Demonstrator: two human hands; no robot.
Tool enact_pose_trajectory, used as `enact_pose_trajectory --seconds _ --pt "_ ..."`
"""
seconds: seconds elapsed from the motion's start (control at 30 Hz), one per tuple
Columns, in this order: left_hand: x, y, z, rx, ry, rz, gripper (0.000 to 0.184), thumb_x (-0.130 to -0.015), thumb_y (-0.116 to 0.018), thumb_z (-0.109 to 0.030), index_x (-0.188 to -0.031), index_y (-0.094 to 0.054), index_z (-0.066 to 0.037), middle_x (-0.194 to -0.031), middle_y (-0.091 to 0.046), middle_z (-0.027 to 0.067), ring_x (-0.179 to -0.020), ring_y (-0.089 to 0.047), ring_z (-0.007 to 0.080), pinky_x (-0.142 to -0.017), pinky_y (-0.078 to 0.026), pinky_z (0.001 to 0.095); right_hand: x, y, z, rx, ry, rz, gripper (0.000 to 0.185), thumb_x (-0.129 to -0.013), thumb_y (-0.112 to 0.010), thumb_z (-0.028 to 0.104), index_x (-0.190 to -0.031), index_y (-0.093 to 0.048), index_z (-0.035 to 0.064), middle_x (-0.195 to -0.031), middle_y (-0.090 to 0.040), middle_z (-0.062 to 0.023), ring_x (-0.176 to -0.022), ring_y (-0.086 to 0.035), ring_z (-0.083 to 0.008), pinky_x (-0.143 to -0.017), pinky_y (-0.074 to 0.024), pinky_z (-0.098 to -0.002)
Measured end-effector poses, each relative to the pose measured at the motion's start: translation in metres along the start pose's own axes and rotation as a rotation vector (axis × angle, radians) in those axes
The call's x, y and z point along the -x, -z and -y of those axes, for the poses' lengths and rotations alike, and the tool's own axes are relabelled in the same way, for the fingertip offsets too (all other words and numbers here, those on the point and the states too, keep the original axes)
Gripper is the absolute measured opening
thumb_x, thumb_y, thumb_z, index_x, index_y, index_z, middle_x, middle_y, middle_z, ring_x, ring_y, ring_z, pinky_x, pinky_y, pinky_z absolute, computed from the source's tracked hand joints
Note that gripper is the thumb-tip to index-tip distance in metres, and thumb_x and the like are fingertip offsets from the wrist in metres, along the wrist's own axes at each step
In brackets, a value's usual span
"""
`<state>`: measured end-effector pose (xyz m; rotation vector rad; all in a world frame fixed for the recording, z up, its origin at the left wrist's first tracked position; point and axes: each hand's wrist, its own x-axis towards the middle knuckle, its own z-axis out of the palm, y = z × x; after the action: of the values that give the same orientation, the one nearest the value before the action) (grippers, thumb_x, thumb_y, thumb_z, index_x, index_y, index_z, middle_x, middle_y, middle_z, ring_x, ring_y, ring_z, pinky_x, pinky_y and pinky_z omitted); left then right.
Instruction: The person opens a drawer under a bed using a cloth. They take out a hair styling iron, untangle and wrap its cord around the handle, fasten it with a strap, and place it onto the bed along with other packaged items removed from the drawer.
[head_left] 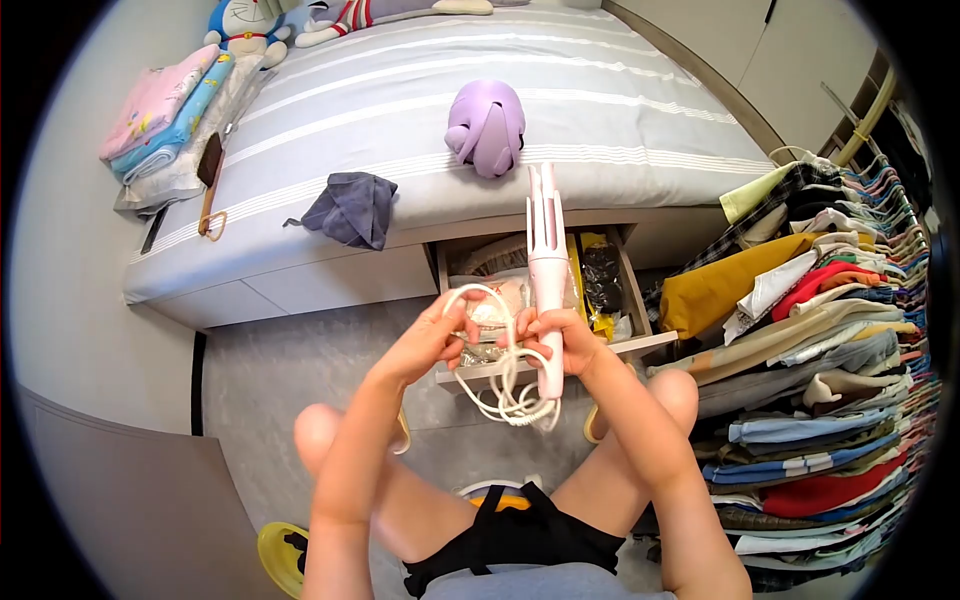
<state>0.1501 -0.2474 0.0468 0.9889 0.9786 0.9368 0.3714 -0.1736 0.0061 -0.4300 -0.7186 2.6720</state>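
A pale pink hair curling tool (548, 275) points upward over an open drawer (655, 342) in the bed base. My right hand (565, 338) is wrapped round its handle, and some white cord passes by the fingers. To the left, my left hand (440, 335) has its fingers closed on a loop of the white cord (510, 375), which hangs in coils below both hands. Inside the drawer lie clear plastic packages and a yellow-edged pack with dark contents (602, 280).
On the bed (390, 110) are a purple rounded object (486, 128), a dark grey cloth (352, 208), folded blankets (165, 110) and plush toys (245, 35). Hanging clothes (800, 330) fill the right side. A yellow basin (282, 560) stands at the lower left.
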Motion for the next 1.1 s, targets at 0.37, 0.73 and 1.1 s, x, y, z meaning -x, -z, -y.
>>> enact_pose_trajectory --seconds 0.37,0.73,1.1 --pt "-0.001 0.014 0.027 -0.057 0.127 -0.187 0.041 -0.084 -0.057 -0.016 -0.118 -0.038 -0.005 -0.085 -0.059 0.0072 -0.05 -0.045 0.0083 -0.046 -0.041 0.0231 0.011 0.002 0.013 -0.485 0.617 0.148 0.022 -0.07 -0.049 0.0 -0.087 -0.061 0.0058 -0.123 -0.051 -0.0159 -0.053 -0.045 -0.0059 -0.104 -0.0253 -0.0511" --pt "-0.005 -0.039 0.069 -1.249 -0.501 -0.439 0.056 -0.058 -0.077 -0.032 -0.098 -0.053 -0.002 -0.102 -0.048 0.0143 -0.098 -0.048 0.0303 -0.081 -0.041 0.0378 0.005 0.001 0.002 -0.582 0.657 0.07 0.011 -0.068 -0.051 -0.003 -0.075 -0.054 0.0054 -0.093 -0.063 -0.0119 -0.052 -0.044 -0.0092 -0.107 -0.0224 -0.0476" --pt "-0.024 -0.045 0.083 0.013 -0.006 -0.049 0.026 -0.077 -0.066 -0.01 -0.101 -0.059 -0.003 -0.096 -0.061 0.0027 -0.088 -0.055 0.0106 -0.076 -0.045 0.0252 0.001 -0.015 -0.005 -0.683 0.578 -0.007 0.011 -0.069 -0.051 0.0 -0.077 -0.046 0.0059 -0.079 -0.053 -0.0035 -0.053 -0.042 -0.0068 -0.07 -0.0426 -0.0226"
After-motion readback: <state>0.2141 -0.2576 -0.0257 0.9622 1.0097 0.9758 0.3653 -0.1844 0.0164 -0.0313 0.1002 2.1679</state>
